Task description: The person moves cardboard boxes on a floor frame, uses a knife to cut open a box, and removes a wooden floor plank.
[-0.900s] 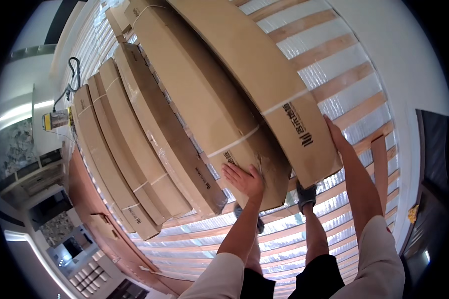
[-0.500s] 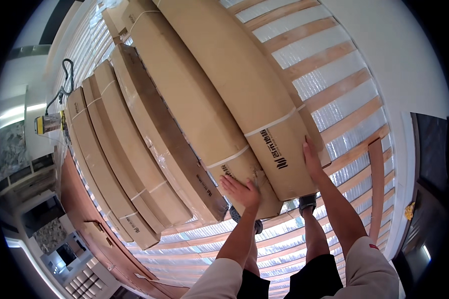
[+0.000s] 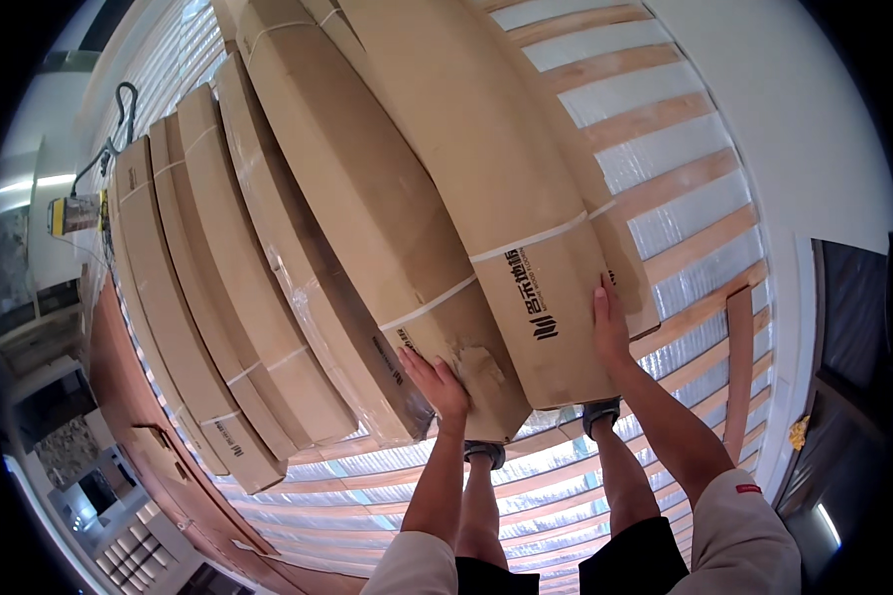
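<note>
Long cardboard boxes with white straps lie side by side. My left hand (image 3: 433, 382) rests with extended fingers against a box (image 3: 387, 228) that has a torn patch near its end. My right hand (image 3: 608, 322) grips the side of the neighbouring box (image 3: 496, 178) to its right, fingers along that edge. These two boxes touch along their length, and another cardboard edge shows beyond my right hand. My shoes are partly hidden beneath the box ends.
More boxes (image 3: 213, 268) fill the left side. Wooden battens (image 3: 670, 178) lie over silvery sheeting (image 3: 655, 238). A yellow-and-grey tool (image 3: 74, 213) with a dark hose stands at far left. A white ledge (image 3: 784, 119) runs along the right, beside dark panels (image 3: 843, 307).
The rightmost box has shifted left with my right hand, closing the dark gap beside it. The box under my left hand has also moved left, and that hand sits lower.
</note>
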`<action>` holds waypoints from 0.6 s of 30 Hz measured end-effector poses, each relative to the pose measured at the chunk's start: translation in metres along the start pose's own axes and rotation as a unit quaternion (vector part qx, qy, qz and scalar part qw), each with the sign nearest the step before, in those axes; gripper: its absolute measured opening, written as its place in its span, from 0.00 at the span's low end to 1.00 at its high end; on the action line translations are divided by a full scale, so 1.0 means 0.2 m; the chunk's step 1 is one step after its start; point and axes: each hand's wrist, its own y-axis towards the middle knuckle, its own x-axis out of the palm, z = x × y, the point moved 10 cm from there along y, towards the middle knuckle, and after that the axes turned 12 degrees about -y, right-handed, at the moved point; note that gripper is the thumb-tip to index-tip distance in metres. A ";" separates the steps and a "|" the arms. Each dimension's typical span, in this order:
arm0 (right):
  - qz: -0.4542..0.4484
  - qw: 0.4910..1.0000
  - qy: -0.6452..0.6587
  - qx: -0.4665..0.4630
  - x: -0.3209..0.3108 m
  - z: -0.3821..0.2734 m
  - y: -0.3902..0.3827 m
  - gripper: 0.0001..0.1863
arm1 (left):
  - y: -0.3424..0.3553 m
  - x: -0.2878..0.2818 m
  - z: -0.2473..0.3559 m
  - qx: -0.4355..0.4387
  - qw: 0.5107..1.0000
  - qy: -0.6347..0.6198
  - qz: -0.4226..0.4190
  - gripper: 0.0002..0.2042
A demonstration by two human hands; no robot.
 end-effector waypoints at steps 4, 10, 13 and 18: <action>0.037 0.997 -0.061 -0.030 0.05 -0.02 -0.04 0.31 | 0.04 -0.05 -0.16 -0.026 0.999 -0.017 0.009 0.31; 0.060 0.964 -0.257 -0.035 0.17 -0.24 -0.26 0.33 | 0.10 -0.10 -0.40 -0.077 0.987 -0.137 -0.031 0.31; 0.133 0.931 -0.336 -0.060 0.32 -0.45 -0.45 0.34 | 0.11 -0.09 -0.57 -0.138 0.968 -0.209 -0.030 0.33; 0.177 0.912 -0.366 -0.051 0.42 -0.65 -0.62 0.35 | -0.04 -0.05 -0.62 -0.306 0.890 -0.308 -0.138 0.40</action>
